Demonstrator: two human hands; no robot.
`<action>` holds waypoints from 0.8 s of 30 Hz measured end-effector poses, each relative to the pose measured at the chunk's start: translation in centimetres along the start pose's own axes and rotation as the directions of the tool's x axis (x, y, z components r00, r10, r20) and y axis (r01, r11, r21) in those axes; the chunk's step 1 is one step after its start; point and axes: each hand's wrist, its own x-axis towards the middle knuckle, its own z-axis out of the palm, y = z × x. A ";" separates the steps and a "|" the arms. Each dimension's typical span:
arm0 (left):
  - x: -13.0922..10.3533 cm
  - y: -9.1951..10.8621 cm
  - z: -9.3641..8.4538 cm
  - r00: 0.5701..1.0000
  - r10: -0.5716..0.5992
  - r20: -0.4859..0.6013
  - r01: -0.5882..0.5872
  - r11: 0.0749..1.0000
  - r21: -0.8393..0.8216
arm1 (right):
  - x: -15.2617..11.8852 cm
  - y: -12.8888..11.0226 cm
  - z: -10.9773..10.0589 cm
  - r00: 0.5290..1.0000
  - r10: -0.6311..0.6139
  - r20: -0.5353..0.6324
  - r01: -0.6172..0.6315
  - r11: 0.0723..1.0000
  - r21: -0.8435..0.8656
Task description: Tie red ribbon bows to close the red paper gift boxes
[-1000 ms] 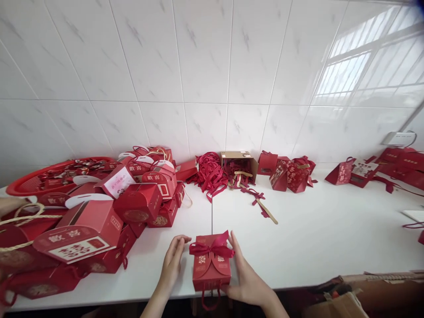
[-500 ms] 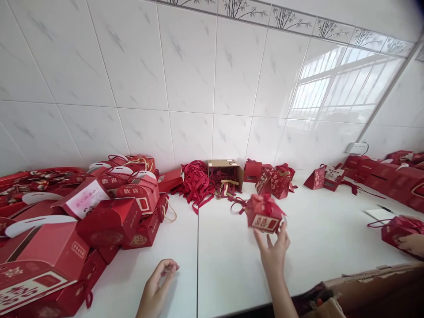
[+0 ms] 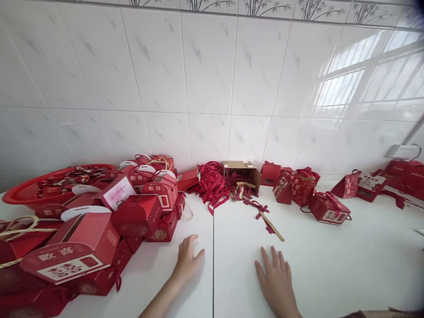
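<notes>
My right hand (image 3: 275,276) is over the white table with its fingers spread and nothing in it. Above its fingertips lie a few loose gold and dark-red tag strips (image 3: 265,216). To the upper right, a red gift box with a ribbon bow (image 3: 327,206) stands on the table, apart from the hand. My left hand (image 3: 188,260) is empty too, thumb and fingers apart, left of the table seam. Nearest to it is the pile of red gift boxes (image 3: 135,216). A heap of red ribbons (image 3: 212,185) lies farther back.
At the wall, a cardboard box (image 3: 243,165) on its side holds more strips. A red plastic basket (image 3: 23,192) with small wrapped items stands far left. Other red boxes (image 3: 371,183) line the back right. A white socket (image 3: 400,151) is on the tiled wall.
The bowed gift box left my right hand and now stands on the table at right. Both hands are now open; the left moved up and right. The view turned left; another person's hand left view.
</notes>
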 end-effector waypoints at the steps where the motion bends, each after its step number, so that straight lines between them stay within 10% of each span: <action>1: 1.3 0.5 0.5 1.000 -0.003 -0.020 0.004 0.999 0.048 | 0.1 0.0 -0.1 1.000 0.002 0.009 -0.002 1.000 -0.006; 10: 11.2 1.9 3.1 0.987 -0.089 -0.130 0.126 0.941 0.314 | 0.8 0.3 0.8 0.998 0.058 0.038 -0.058 0.998 -0.007; 20: 7.9 1.2 2.4 0.996 0.040 -0.078 -0.011 0.938 0.347 | 1.4 1.6 2.4 0.997 0.073 0.021 -0.074 0.996 0.057; 24: 4.1 3.2 -0.8 0.976 0.092 -0.200 -0.019 0.939 0.343 | 1.7 2.4 3.3 0.998 0.056 0.023 -0.057 0.995 0.086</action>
